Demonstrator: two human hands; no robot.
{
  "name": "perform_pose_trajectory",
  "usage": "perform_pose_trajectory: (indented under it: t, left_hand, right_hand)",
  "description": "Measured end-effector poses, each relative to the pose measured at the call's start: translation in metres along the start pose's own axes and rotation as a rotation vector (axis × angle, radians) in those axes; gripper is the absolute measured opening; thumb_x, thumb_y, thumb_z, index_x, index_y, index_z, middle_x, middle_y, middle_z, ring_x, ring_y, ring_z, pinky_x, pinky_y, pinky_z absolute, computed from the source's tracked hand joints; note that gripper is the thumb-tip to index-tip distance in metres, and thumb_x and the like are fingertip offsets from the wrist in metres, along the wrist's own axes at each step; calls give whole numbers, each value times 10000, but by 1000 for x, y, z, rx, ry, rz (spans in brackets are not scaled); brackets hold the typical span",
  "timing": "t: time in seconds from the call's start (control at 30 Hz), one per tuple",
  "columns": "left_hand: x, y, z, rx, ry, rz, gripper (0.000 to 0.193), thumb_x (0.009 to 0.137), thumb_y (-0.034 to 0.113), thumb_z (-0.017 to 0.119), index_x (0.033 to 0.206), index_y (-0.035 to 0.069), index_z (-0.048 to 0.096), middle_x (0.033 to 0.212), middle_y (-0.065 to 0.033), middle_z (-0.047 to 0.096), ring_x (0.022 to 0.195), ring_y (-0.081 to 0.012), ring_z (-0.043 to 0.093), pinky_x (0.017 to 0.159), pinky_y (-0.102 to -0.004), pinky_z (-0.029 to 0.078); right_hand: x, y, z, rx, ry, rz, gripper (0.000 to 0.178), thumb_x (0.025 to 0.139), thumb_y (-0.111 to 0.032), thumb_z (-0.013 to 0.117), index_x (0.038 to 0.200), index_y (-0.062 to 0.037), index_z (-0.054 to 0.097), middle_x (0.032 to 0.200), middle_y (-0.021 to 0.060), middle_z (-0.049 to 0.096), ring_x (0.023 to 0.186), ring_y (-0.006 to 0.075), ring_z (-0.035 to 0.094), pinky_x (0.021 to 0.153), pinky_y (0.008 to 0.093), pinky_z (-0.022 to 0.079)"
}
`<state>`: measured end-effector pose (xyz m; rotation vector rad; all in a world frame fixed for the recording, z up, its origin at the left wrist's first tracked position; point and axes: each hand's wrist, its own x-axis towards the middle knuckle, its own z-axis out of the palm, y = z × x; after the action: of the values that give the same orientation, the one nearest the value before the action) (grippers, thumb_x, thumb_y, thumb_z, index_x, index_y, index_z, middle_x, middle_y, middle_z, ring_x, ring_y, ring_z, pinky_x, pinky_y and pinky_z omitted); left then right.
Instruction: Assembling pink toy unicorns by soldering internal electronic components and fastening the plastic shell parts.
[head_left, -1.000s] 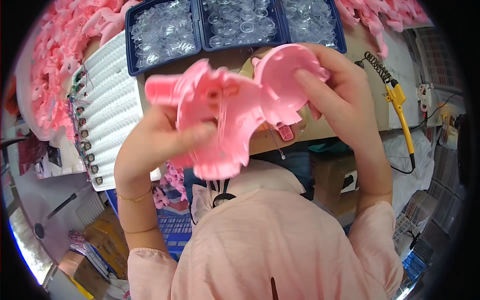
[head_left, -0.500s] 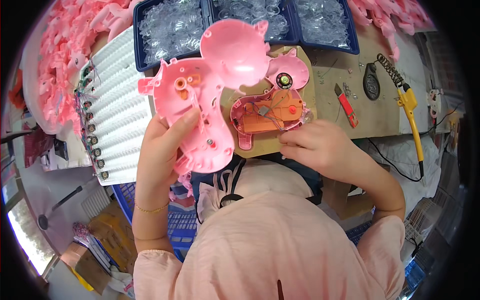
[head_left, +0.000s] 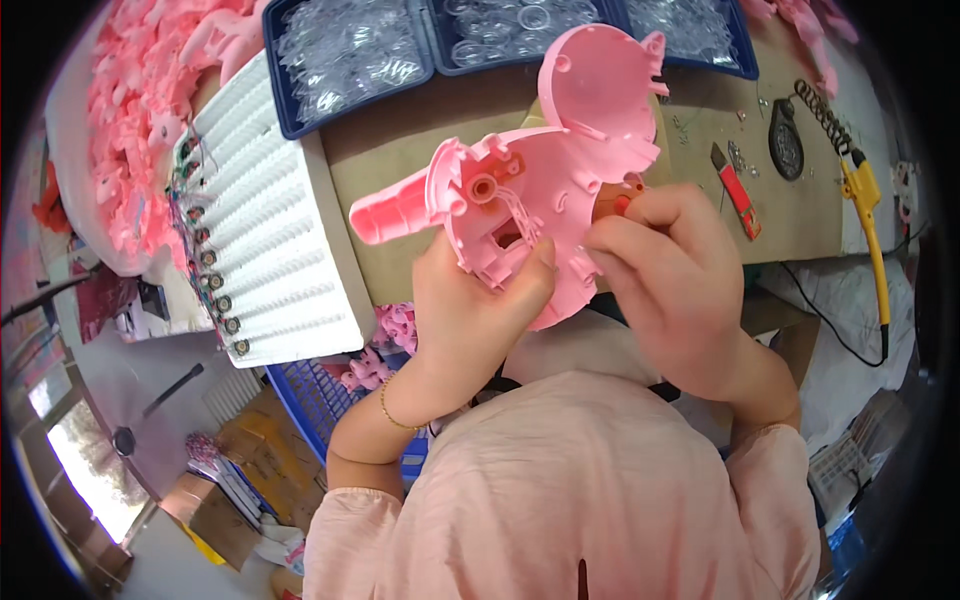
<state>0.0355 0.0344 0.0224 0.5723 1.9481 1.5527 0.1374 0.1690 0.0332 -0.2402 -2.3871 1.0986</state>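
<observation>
My left hand (head_left: 465, 315) is closed on a pink plastic toy shell half (head_left: 575, 205), thumb pressed inside the hollow body. The shell is tilted, its round head part toward the far side and a ribbed pink piece sticking out left. Inside it sit a ring-shaped post and pale wires. My right hand (head_left: 685, 290) is pinched at the shell's right edge; whatever lies between its fingertips is hidden. Just behind those fingertips shows part of an orange housing (head_left: 612, 203) with a red knob. The shell covers most of the other toy half.
Blue trays (head_left: 432, 40) of clear plastic parts line the back. A white ribbed rack (head_left: 290, 240) with wired round parts stands left, beside heaped pink toy pieces (head_left: 135, 130). A red utility knife (head_left: 738, 200), a black oval object (head_left: 786, 140) and a yellow soldering iron (head_left: 868, 215) lie right.
My left hand has brought the shell half rightward and turned it, so it now covers the other half. My right hand has risen to the shell's right edge. The view has shifted slightly.
</observation>
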Motion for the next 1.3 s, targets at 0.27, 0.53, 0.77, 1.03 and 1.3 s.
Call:
perform_pose_trajectory:
  t: [0.27, 0.53, 0.77, 1.03, 1.3]
  left_hand:
    - [-1, -18, 12, 26, 91, 199, 223, 729, 52, 680, 924, -33, 613, 810, -87, 658, 708, -129, 615, 655, -270, 494]
    - [1, -21, 13, 88, 115, 388, 179, 717, 27, 684, 881, -21, 630, 726, -66, 648, 600, -125, 601, 575, -252, 484]
    - [4, -27, 15, 144, 151, 462, 215, 711, 29, 691, 910, -22, 628, 813, -87, 655, 690, -144, 617, 625, -266, 492]
    - [1, -11, 5, 229, -103, 210, 339, 711, 20, 650, 1045, -16, 604, 898, -138, 633, 771, -240, 627, 696, -305, 498]
    - [30, 46, -19, 733, -275, 700, 370, 650, 2, 647, 1017, 47, 637, 987, -76, 644, 856, -248, 623, 714, -332, 480]
  right_hand:
    - [0, 1, 18, -259, 119, -70, 251, 600, -23, 726, 823, -67, 619, 774, 38, 524, 687, 214, 503, 597, 328, 345]
    - [0, 4, 16, -217, 109, -50, 222, 620, -32, 726, 807, -78, 614, 747, 44, 522, 694, 214, 505, 619, 328, 344]
    - [1, 3, 15, -256, 71, -44, 191, 625, -43, 721, 769, -78, 600, 724, 46, 501, 681, 219, 491, 616, 337, 332]
    - [-2, 2, 9, -309, 73, -44, 190, 642, -42, 722, 779, -57, 591, 738, 62, 509, 674, 234, 488, 621, 336, 357]
    - [72, 5, -80, -70, -44, -37, 182, 773, -47, 601, 936, 33, 603, 825, 33, 621, 741, 132, 573, 654, 272, 453]
